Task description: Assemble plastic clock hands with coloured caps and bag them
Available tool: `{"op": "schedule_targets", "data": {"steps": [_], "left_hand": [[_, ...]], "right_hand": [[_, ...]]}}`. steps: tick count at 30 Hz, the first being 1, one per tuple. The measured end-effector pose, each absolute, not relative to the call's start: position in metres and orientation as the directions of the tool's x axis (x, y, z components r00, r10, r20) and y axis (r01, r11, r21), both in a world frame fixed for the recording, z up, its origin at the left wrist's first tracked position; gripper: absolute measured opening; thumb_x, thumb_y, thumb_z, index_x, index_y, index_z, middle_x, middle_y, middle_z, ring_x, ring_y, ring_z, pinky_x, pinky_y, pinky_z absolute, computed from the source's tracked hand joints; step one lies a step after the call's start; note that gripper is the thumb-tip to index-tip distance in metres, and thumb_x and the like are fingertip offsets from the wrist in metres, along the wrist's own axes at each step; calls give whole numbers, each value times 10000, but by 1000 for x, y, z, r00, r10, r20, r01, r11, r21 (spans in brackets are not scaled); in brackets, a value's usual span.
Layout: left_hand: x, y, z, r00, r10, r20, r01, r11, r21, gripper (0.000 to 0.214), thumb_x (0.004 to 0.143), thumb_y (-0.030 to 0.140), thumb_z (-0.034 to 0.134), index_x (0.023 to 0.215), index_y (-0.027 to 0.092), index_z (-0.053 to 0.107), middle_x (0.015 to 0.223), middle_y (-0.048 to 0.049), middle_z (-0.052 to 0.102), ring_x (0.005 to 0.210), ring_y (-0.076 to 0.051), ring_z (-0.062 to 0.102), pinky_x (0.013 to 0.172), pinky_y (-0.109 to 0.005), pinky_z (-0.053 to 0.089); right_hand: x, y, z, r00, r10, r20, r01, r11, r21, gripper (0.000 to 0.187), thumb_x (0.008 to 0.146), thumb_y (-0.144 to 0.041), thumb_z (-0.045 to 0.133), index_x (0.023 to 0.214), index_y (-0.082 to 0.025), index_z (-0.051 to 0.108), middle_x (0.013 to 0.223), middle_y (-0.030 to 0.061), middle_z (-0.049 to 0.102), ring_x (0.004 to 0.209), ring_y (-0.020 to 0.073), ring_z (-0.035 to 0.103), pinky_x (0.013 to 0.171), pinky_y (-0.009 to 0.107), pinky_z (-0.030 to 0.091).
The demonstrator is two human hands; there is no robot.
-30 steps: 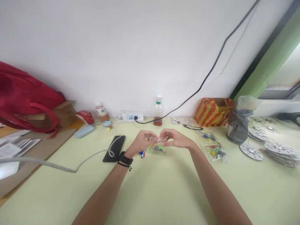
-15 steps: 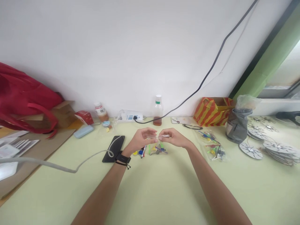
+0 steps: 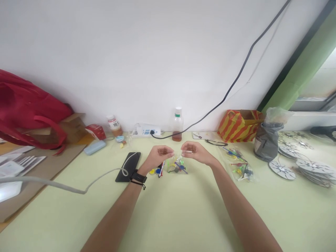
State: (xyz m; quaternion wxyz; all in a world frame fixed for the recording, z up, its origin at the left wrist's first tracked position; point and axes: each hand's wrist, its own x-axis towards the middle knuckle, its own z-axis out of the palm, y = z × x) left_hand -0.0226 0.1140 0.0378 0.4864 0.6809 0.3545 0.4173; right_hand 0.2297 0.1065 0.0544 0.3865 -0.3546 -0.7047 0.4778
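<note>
A small clear plastic bag (image 3: pixel 177 168) with yellow, green, blue and purple plastic pieces hangs between my hands, close to the tabletop. My left hand (image 3: pixel 159 156) pinches its upper edge on the left, thumb and fingertips together. On the other side my right hand (image 3: pixel 196 153) is closed on the bag's top, and a thin pale strip shows between its fingers; what the strip is I cannot make out. Just below my left hand lie a yellow round piece (image 3: pixel 152 171), a blue round piece (image 3: pixel 158 171) and some thin red and white sticks (image 3: pixel 162 169).
Left of my hands lies a black phone (image 3: pixel 128 167) with a grey cable (image 3: pixel 105 172) over it. More filled clear bags (image 3: pixel 240 164) lie to the right, near stacked slotted discs (image 3: pixel 313 168). Behind stand a bottle (image 3: pixel 177 125), a power strip (image 3: pixel 147 130) and a striped bag (image 3: pixel 237 125).
My left fingers, spread apart before, have come together in a pinch. The hands have drawn slightly apart, and more of the bag shows between them.
</note>
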Motion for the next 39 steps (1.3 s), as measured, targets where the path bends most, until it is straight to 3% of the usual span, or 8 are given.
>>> {"op": "schedule_targets", "data": {"steps": [6, 11, 16, 18, 22, 28, 33, 39], "left_hand": [[-26, 118, 36, 334, 920, 206, 28, -228, 973, 358, 808, 434, 826, 1029, 159, 764, 940, -93, 783, 764, -202, 757, 700, -289, 581], [-23, 117, 39, 259, 947, 189, -7, -194, 981, 277, 826, 382, 789, 993, 162, 766, 905, -84, 780, 691, -175, 739, 637, -260, 535], [-21, 118, 38, 278, 940, 196, -101, -174, 980, 317, 896, 442, 687, 980, 144, 756, 876, -89, 762, 677, -179, 728, 641, -279, 534], [-20, 118, 36, 282, 933, 223, -77, -210, 975, 324, 870, 432, 740, 1025, 149, 744, 868, -71, 751, 685, -171, 721, 657, -274, 541], [-17, 118, 33, 280, 928, 247, -1, -257, 966, 393, 771, 363, 861, 1082, 158, 736, 794, -26, 721, 675, -143, 686, 669, -251, 548], [-18, 121, 30, 283, 930, 236, 44, -258, 965, 343, 786, 385, 850, 1021, 148, 769, 853, -65, 764, 712, -151, 693, 675, -249, 562], [-21, 122, 31, 290, 927, 237, 49, -262, 964, 322, 793, 405, 837, 965, 140, 777, 918, -99, 785, 799, -190, 724, 723, -275, 586], [-23, 112, 43, 423, 877, 226, 65, -279, 958, 477, 781, 357, 864, 1198, 167, 730, 1083, -116, 770, 954, -214, 725, 860, -306, 585]], "right_hand": [[235, 111, 47, -386, 899, 206, -67, 195, -978, 347, 783, -385, 824, 1053, -221, 680, 866, 31, 731, 811, 189, 694, 817, 357, 555], [232, 114, 40, -295, 921, 255, -118, 229, -966, 247, 810, -407, 800, 938, -214, 714, 871, 43, 750, 698, 174, 692, 718, 344, 569], [231, 114, 41, -251, 933, 256, -79, 244, -967, 104, 791, -305, 767, 802, -202, 753, 892, 46, 759, 709, 173, 688, 726, 332, 554], [231, 112, 43, -264, 932, 248, -42, 246, -968, 89, 794, -284, 751, 814, -201, 776, 865, 45, 759, 749, 179, 686, 754, 327, 545], [233, 111, 48, -288, 928, 237, -14, 244, -970, 172, 818, -358, 770, 837, -188, 784, 882, 64, 767, 833, 202, 687, 819, 345, 539], [234, 114, 44, -280, 929, 242, -35, 242, -970, 300, 739, -390, 869, 926, -202, 729, 889, 35, 729, 807, 180, 681, 788, 340, 551], [236, 116, 45, -308, 925, 222, 41, 246, -968, 317, 775, -432, 834, 952, -185, 744, 796, 26, 702, 704, 158, 645, 710, 323, 544], [235, 117, 46, -270, 929, 252, 63, 278, -958, 300, 784, -452, 819, 910, -189, 747, 805, 37, 711, 694, 157, 625, 675, 314, 532]]}}
